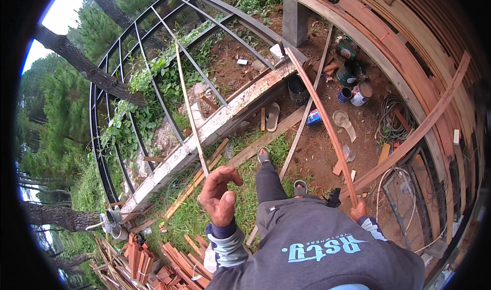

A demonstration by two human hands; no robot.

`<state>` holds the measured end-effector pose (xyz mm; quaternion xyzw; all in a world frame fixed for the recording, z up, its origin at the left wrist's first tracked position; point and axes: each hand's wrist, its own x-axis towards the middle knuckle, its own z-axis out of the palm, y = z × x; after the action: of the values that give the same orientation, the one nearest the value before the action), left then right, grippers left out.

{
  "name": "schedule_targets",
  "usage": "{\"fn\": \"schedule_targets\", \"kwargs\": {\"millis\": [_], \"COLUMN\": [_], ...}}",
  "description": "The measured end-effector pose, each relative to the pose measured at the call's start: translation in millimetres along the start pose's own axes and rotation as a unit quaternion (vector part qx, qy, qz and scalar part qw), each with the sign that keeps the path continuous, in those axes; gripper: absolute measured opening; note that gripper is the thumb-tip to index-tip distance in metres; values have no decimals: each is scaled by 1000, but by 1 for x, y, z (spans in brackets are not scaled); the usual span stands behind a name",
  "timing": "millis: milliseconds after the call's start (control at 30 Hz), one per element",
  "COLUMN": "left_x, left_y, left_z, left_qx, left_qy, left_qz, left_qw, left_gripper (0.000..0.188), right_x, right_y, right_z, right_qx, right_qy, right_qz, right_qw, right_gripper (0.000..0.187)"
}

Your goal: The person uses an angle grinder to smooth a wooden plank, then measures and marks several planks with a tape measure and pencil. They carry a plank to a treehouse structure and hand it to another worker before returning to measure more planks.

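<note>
My right hand (359, 210), low at my right side, is closed around the near end of a long reddish wooden strip (321, 107). That strip slants away to the far end of the white concrete ledge. My left hand (221, 193) is raised in front of me, fingers bent and thumb apart, with nothing visible between them. Just beyond its fingers is the lower end of a pale thin wooden strip (186, 98), which crosses the ledge (204, 134); I cannot tell whether they touch. Another narrow strip (308, 106) lies between my feet and the paint cans.
A black metal frame (153, 75) rises beyond the ledge. Stacked boards (399, 55) line the right side, crossed by a slanted plank (429, 121). Cans and buckets (349, 73), a loose slipper (273, 117) and coiled cable (394, 117) lie ahead. Wood offcuts (138, 257) are heaped lower left.
</note>
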<state>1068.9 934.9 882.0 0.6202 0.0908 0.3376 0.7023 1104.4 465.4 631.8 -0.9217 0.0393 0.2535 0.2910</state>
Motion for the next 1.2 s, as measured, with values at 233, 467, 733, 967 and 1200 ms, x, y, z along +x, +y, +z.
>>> {"fn": "schedule_targets", "kwargs": {"millis": [233,467,733,967,1200], "left_x": [173,278,364,452,468], "left_y": [108,91,76,-80,-401], "left_z": [-9,-33,-49,-27,72], "left_qx": [-180,-322,-344,-316,-140], "left_qy": [-239,-238,-347,-244,-233], "left_qz": [363,391,274,71,-563], "left_qw": [882,829,828,914,780], "left_gripper": [36,35,37,42,70], "right_x": [72,135,188,290,440], "right_y": [-99,-220,-291,-390,-572], "right_z": [23,11,-3,-25,-42], "right_qx": [-57,-82,-108,-100,-24], "right_qy": [52,99,95,48,-46], "right_qz": [13,1,-3,-18,-23], "right_qw": [997,992,990,994,998], "right_gripper": [49,36,45,48,41]}}
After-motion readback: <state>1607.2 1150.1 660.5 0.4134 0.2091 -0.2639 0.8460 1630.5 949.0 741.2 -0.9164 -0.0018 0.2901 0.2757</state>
